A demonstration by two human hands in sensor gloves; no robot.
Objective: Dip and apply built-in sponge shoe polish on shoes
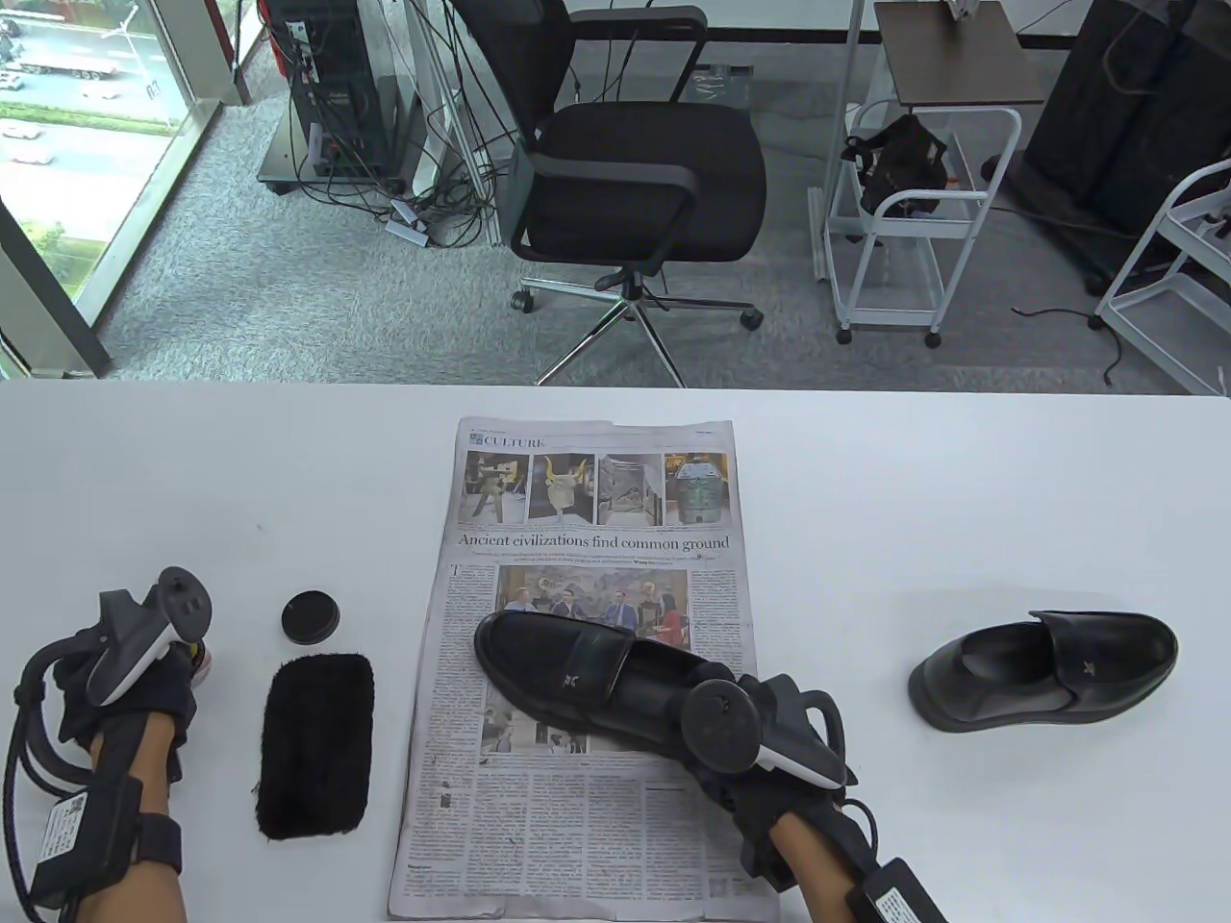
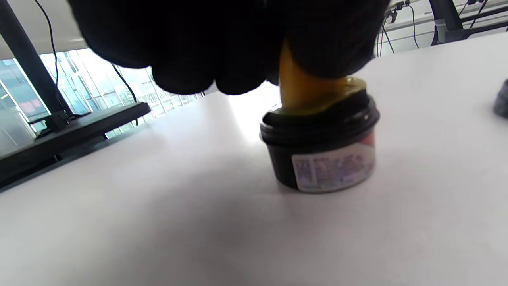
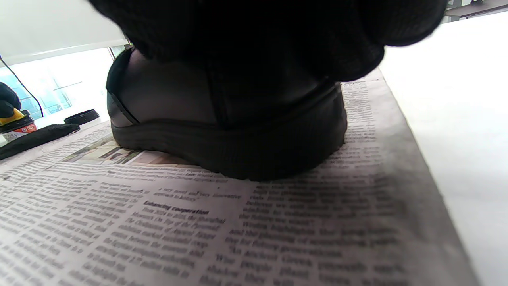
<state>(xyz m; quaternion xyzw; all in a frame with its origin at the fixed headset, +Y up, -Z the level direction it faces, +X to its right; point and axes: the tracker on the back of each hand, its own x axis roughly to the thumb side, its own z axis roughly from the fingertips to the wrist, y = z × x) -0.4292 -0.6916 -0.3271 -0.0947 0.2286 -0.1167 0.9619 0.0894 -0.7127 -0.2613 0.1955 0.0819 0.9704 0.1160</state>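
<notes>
A black loafer (image 1: 567, 678) lies on a newspaper (image 1: 587, 817) in the table view. My right hand (image 1: 741, 731) grips its heel; the right wrist view shows the heel (image 3: 238, 131) under my gloved fingers. My left hand (image 1: 144, 663) presses a yellow sponge (image 2: 305, 93) into an open black polish jar (image 2: 321, 147) at the table's left. The jar also shows in the right wrist view (image 3: 18, 125). The jar's black lid (image 1: 311, 616) lies apart on the table.
A black cloth pad (image 1: 315, 745) lies between the jar and the newspaper. A second black loafer (image 1: 1043, 668) sits on the table to the right. An office chair (image 1: 635, 183) and white carts (image 1: 904, 221) stand beyond the table's far edge.
</notes>
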